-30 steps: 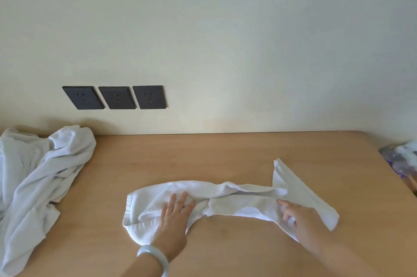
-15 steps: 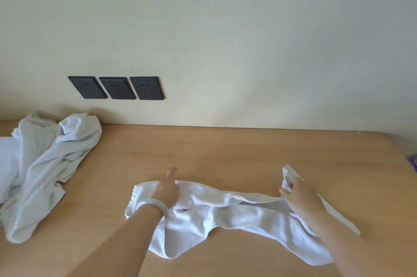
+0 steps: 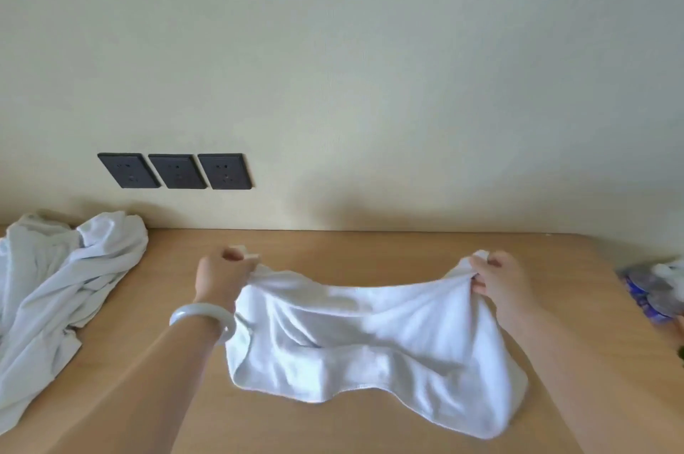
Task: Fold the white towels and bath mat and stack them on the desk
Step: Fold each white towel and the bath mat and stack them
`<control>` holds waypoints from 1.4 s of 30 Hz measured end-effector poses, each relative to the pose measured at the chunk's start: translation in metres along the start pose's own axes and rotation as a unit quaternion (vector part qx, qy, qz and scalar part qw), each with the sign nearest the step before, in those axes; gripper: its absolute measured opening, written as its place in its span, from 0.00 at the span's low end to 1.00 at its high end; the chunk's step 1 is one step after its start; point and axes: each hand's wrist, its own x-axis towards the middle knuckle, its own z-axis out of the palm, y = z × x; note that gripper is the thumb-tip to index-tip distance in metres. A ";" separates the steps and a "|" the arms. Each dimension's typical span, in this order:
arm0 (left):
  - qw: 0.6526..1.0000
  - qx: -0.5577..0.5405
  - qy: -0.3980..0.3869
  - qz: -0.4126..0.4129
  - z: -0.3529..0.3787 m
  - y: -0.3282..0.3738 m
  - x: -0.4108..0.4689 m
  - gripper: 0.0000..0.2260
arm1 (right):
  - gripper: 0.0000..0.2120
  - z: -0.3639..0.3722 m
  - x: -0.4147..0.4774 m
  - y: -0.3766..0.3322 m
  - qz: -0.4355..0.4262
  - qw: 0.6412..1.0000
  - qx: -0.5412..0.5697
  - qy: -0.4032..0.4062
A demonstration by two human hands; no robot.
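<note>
Moved: white towel [image 3: 370,335] corners, flat before, now raised off tabletop [image 3: 333,253].
Fingers: left hand [image 3: 222,276], right hand [image 3: 499,279] each pinching one corner.
Position: sagging mid-tabletop, lower part resting.
Technique: stretch taut, level corners.

Three dark wall sockets [image 3: 174,171] sit in a row, side by side, up past the left hand [image 3: 222,274] and a bit to its left, on a plain cream wall [image 3: 370,65]. There's a pale, glassy bangle [image 3: 203,320] on the wrist right behind that hand. Well out to the right of the right hand [image 3: 499,279] there's a crinkly bluish-purple plastic packet [image 3: 655,290], partly cut off, so no idea what's inside.
</note>
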 end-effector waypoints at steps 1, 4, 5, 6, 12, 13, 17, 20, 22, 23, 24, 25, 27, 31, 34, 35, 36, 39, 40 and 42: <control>0.997 -0.078 0.011 0.017 -0.006 0.021 -0.003 0.12 | 0.16 -0.005 -0.003 -0.023 -0.017 0.998 0.060 -0.002; 0.971 -0.228 0.017 0.073 -0.025 0.064 -0.021 0.10 | 0.15 -0.021 -0.030 -0.080 -0.087 0.980 0.178 0.002; 0.960 -0.266 0.015 0.085 -0.032 0.069 -0.030 0.11 | 0.15 -0.028 -0.042 -0.088 -0.102 0.973 0.209 0.004; 0.951 -0.293 0.016 0.093 -0.038 0.070 -0.039 0.12 | 0.15 -0.036 -0.055 -0.090 -0.110 0.966 0.234 0.008; 0.958 -0.286 0.028 0.007 -0.035 -0.006 -0.075 0.23 | 0.04 -0.060 -0.091 -0.001 -0.004 0.951 0.305 0.047; 0.965 -0.260 0.027 -0.024 -0.030 -0.028 -0.077 0.25 | 0.02 -0.061 -0.092 0.024 0.052 0.951 0.301 0.047; 0.953 -0.230 0.030 -0.198 -0.020 -0.107 -0.086 0.31 | 0.16 -0.067 -0.105 0.101 0.251 0.923 0.292 0.003; 0.925 -0.248 0.054 -0.282 -0.028 -0.143 -0.094 0.22 | 0.14 -0.070 -0.112 0.119 0.321 0.900 0.294 0.018; 0.912 -0.253 0.096 -0.308 -0.035 -0.155 -0.095 0.19 | 0.09 -0.070 -0.112 0.120 0.332 0.896 0.292 0.028; 0.904 -0.259 0.106 -0.322 -0.037 -0.160 -0.096 0.17 | 0.06 -0.071 -0.111 0.119 0.332 0.897 0.290 0.035; 0.903 -0.249 0.112 -0.332 -0.039 -0.157 -0.102 0.14 | 0.03 -0.071 -0.109 0.118 0.331 0.899 0.285 0.042; 0.905 -0.228 0.121 -0.338 -0.038 -0.159 -0.104 0.14 | 0.03 -0.072 -0.107 0.117 0.330 0.901 0.277 0.050; 0.928 -0.069 0.181 -0.317 -0.034 -0.163 -0.113 0.22 | 0.05 -0.072 -0.104 0.118 0.329 0.906 0.260 0.064; 0.984 0.100 0.085 -0.123 -0.011 -0.156 -0.131 0.16 | 0.08 -0.071 -0.102 0.117 0.323 0.912 0.237 0.086; 0.977 0.172 0.033 -0.123 0.000 -0.152 -0.121 0.23 | 0.04 -0.069 -0.102 0.116 0.323 0.914 0.226 0.093; 0.971 0.207 0.019 -0.122 0.000 -0.153 -0.115 0.27 | 0.05 -0.068 -0.102 0.116 0.322 0.917 0.216 0.096; 0.965 0.234 0.008 -0.121 -0.001 -0.154 -0.108 0.30 | 0.06 -0.067 -0.102 0.115 0.319 0.920 0.208 0.097; 0.942 0.316 -0.015 -0.112 -0.010 -0.163 -0.091 0.30 | 0.12 -0.069 -0.103 0.115 0.297 0.927 0.204 0.106; 0.934 0.338 -0.023 -0.111 -0.013 -0.165 -0.087 0.29 | 0.15 -0.071 -0.103 0.115 0.291 0.926 0.210 0.116; 0.941 0.313 -0.008 -0.128 -0.018 -0.167 -0.077 0.21 | 0.12 -0.077 -0.102 0.117 0.277 0.929 0.210 0.130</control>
